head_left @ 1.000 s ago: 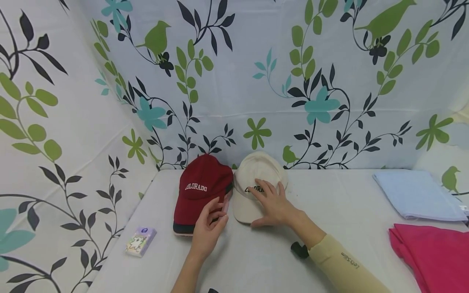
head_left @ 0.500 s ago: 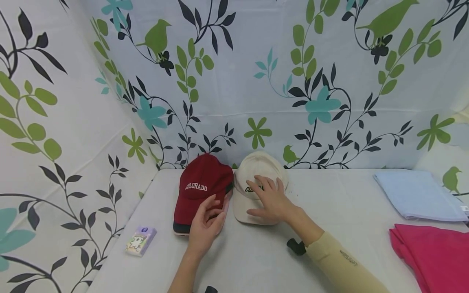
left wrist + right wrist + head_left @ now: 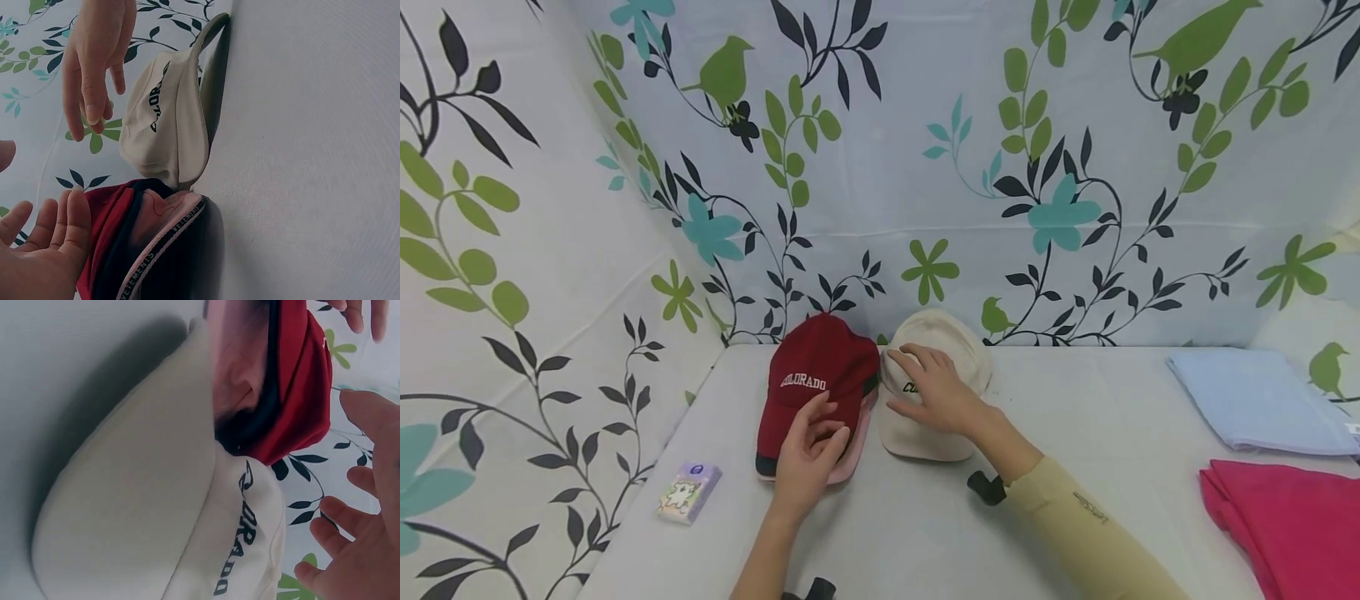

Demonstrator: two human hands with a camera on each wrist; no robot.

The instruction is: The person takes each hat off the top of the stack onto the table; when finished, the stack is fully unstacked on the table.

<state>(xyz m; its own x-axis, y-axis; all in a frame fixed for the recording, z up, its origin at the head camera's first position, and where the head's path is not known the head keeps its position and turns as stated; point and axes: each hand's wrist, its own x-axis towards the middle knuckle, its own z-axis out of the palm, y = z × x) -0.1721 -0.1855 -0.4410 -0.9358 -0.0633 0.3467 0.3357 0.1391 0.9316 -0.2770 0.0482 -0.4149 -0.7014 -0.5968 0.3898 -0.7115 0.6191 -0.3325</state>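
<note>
A red cap (image 3: 808, 367) lettered COLORADO lies at the back of the table, stacked over navy fabric and a pink cap (image 3: 156, 219) whose edge band reads VETEMENTS. Right beside it sits a cream cap (image 3: 936, 442), also lettered in dark print. My left hand (image 3: 808, 458) hovers before the red cap, fingers loosely bent and holding nothing. Over the cream cap's front is my right hand (image 3: 936, 392), fingers spread; the right wrist view shows a gap between that hand (image 3: 369, 525) and the cap's crown.
A small purple tissue pack (image 3: 690, 493) lies to the left on the white table (image 3: 1075, 417). At the right are a folded light blue cloth (image 3: 1258, 400) and a bright pink cloth (image 3: 1285, 517). A leaf-patterned curtain (image 3: 865, 192) hangs behind the caps.
Both hands have drifted left, the right one also slightly up across the cream cap. More of the pink brim beneath the red cap now shows. The caps stay in place.
</note>
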